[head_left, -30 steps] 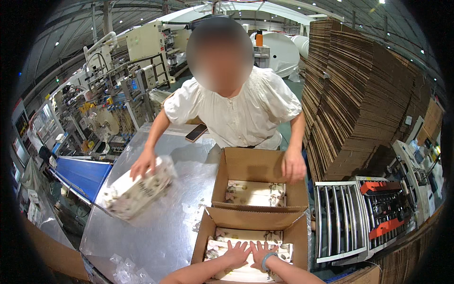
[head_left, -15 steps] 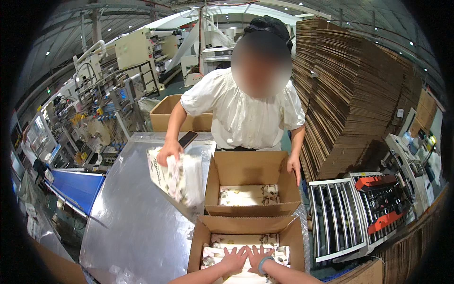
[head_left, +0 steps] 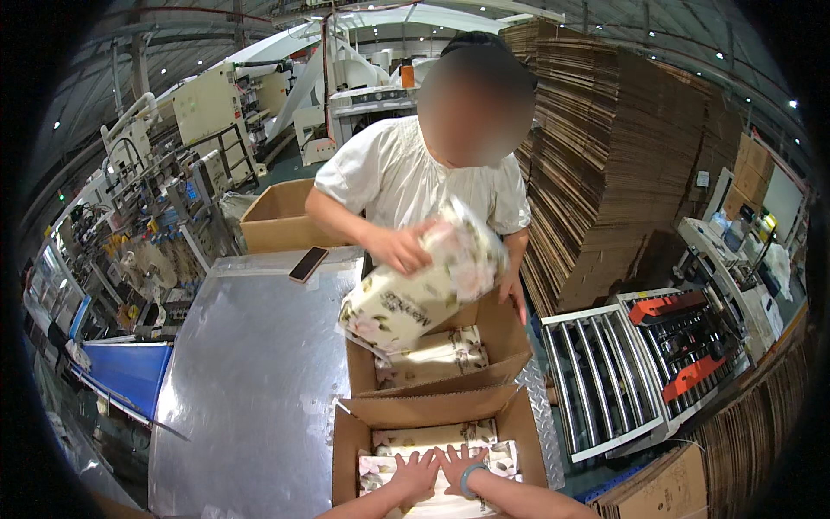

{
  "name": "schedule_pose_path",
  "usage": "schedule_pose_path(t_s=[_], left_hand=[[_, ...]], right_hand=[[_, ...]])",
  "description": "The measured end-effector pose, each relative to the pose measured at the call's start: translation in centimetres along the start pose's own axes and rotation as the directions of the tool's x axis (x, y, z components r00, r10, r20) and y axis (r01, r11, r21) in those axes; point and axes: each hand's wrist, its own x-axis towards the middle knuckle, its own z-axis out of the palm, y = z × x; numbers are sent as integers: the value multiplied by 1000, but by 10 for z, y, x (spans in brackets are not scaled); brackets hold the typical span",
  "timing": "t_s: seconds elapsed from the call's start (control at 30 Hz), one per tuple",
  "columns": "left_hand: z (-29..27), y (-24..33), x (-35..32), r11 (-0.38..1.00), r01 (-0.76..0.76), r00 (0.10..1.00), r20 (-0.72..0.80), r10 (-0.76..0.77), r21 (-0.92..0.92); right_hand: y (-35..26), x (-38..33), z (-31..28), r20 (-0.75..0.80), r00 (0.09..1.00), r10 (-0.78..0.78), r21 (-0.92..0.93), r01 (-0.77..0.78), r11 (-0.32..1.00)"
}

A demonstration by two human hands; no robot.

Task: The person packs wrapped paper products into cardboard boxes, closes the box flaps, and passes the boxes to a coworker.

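My left hand (head_left: 413,475) and my right hand (head_left: 456,467) lie flat, fingers spread, side by side on flower-printed packs (head_left: 432,441) inside the near cardboard box (head_left: 346,450). A bracelet circles my right wrist. Across the table a co-worker in a white shirt (head_left: 406,182) tilts another flower-printed pack (head_left: 424,290) over the far open box (head_left: 506,333), which holds a similar pack (head_left: 432,359). The co-worker's other hand rests on that box's right wall.
A shiny metal table (head_left: 251,381) carries both boxes and a phone (head_left: 308,264). Behind it stands an empty brown box (head_left: 277,216). A roller conveyor (head_left: 605,372) lies to the right, tall stacks of flat cardboard (head_left: 622,164) behind it, and machinery to the left.
The co-worker has carried the flower-printed pack from the table's left side across to above the far box. My hands have stayed flat on the packs in the near box.
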Motion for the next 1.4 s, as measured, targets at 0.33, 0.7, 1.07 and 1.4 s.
schedule_pose_path(t_s=[0.33,0.7,1.07,1.4], left_hand=[[-8,2,-6,999,-24,1000,-10,23,-37],[-13,5,-7,1000,7,999,37,-6,-18],[-11,4,-8,999,5,1000,17,-4,-35],[-5,4,-8,1000,-1,999,-35,0,-19]], right_hand=[[2,0,-6,8,1000,-10,7,10,1000],[2,2,-3,3,1000,-8,-3,8,1000],[0,0,-6,10,1000,-12,-13,13,1000],[1,-2,-5,4,1000,-25,-4,25,1000]])
